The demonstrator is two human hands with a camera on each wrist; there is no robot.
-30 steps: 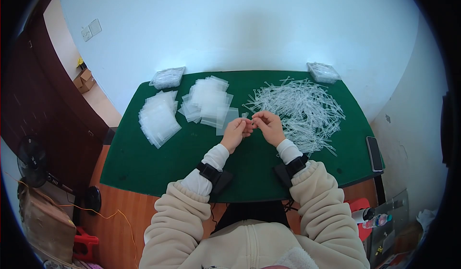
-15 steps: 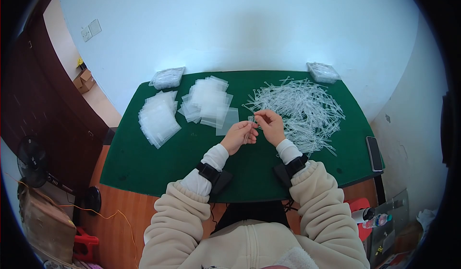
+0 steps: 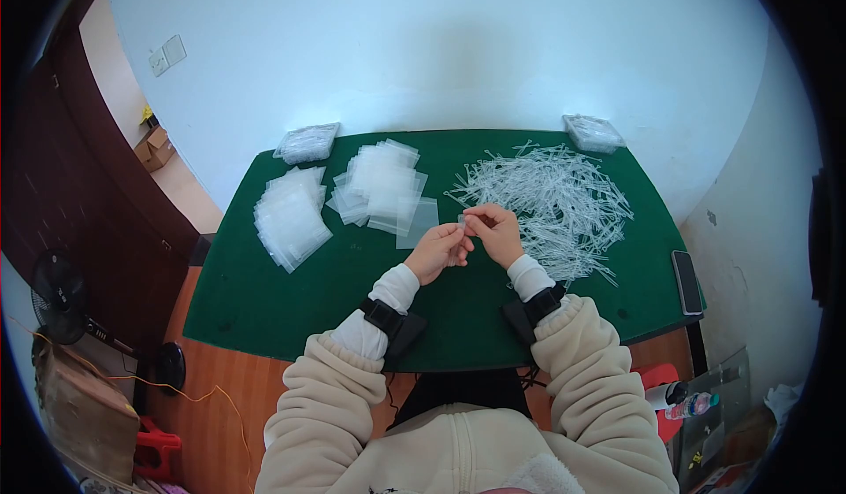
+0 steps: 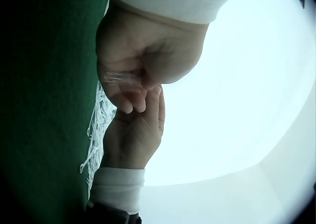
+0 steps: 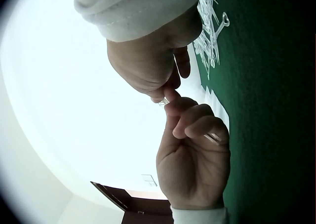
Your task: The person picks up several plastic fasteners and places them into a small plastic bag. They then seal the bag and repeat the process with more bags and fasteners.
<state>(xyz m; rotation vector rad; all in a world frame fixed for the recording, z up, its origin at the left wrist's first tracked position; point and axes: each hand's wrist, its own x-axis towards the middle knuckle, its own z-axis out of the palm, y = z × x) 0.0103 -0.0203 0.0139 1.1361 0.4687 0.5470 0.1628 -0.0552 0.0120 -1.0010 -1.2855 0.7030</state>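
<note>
My left hand (image 3: 441, 252) holds a small bundle of thin clear plastic sticks (image 4: 121, 79), its fingers curled round them. In the right wrist view, the stick ends (image 5: 212, 138) show under the curled fingers of that hand. My right hand (image 3: 497, 235) meets it over the middle of the table, thumb and fingertips pinching the bundle's upper end (image 5: 163, 102). Just right of the hands spreads a large loose heap of clear sticks with looped ends (image 3: 564, 194). A pile of clear zip bags (image 3: 383, 181) lies left of the hands, one bag (image 3: 421, 225) nearest them.
A second pile of zip bags (image 3: 291, 216) lies further left on the green table (image 3: 256, 309). Filled clear packs stand at the back left (image 3: 308, 142) and back right (image 3: 595, 133), by the wall. A phone (image 3: 686, 282) lies at the right edge.
The left hand has turned, and the bundle, seen lengthwise half a second ago, is now mostly hidden in its fingers. The right fingertips have come in from slightly apart to the bundle's upper end.
</note>
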